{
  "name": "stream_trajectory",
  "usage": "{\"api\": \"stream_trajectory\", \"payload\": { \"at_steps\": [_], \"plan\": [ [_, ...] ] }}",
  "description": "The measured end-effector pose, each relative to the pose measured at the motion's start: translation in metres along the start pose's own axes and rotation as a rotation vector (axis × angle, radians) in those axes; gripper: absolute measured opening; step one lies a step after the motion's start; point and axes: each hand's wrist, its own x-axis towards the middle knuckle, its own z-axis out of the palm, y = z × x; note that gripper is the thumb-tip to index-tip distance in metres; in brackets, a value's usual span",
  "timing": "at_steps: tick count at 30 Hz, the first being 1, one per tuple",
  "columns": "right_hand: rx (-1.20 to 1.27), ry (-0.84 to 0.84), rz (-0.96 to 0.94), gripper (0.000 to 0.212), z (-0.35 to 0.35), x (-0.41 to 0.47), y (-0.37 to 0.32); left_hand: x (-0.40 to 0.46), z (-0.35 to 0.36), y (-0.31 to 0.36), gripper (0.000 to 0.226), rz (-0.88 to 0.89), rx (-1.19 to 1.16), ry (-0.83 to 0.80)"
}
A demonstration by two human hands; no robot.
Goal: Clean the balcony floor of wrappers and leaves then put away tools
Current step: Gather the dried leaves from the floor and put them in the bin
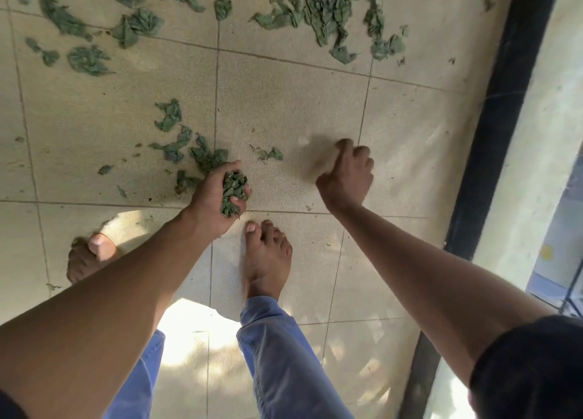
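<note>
Gathering leaves by hand: a clump of leaves (234, 194) sits at frame centre, clenched in the left hand (217, 197), which serves as the store. More loose leaves (189, 147) lie just above it, and a wide scatter (328, 18) crosses the top of the tiled floor (284, 103). The right hand (345, 174), centre right, is curled and blurred; whether it holds anything cannot be told. No tool shows.

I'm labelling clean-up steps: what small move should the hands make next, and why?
Probably the right hand, its curled fingers low over the floor, should pick the small leaf scrap beside it. The left hand already grips a full bunch of leaves.
</note>
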Motion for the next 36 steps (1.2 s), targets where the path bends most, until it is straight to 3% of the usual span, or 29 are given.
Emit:
{"api": "stream_trajectory", "payload": {
  "at_steps": [2,4,16,21,27,32,36],
  "plan": [
    [0.094,-0.040,0.100,0.049,0.003,0.000,0.010,-0.001,-0.004,-0.001,0.020,-0.006,0.000,-0.003],
    [0.173,-0.040,0.057,0.041,0.008,-0.001,0.010,-0.002,-0.008,-0.001,0.021,-0.006,-0.002,-0.005],
    [0.237,-0.279,-0.348,0.054,0.046,-0.033,-0.133,-0.021,-0.059,0.027,0.018,0.046,-0.046,0.025],
    [0.202,-0.372,-0.516,0.058,0.056,-0.060,-0.162,-0.036,-0.087,0.039,0.016,0.067,-0.091,0.019],
    [-0.025,-0.284,-0.480,0.104,0.062,-0.071,-0.169,-0.043,-0.123,0.050,0.023,0.051,-0.149,0.037],
    [0.015,-0.296,-0.503,0.074,0.071,-0.082,-0.192,-0.046,-0.142,0.055,0.024,0.081,-0.185,0.068],
    [-0.054,-0.264,-0.610,0.071,0.073,-0.087,-0.202,-0.047,-0.152,0.056,0.027,0.129,-0.206,0.097]
  ]
}}
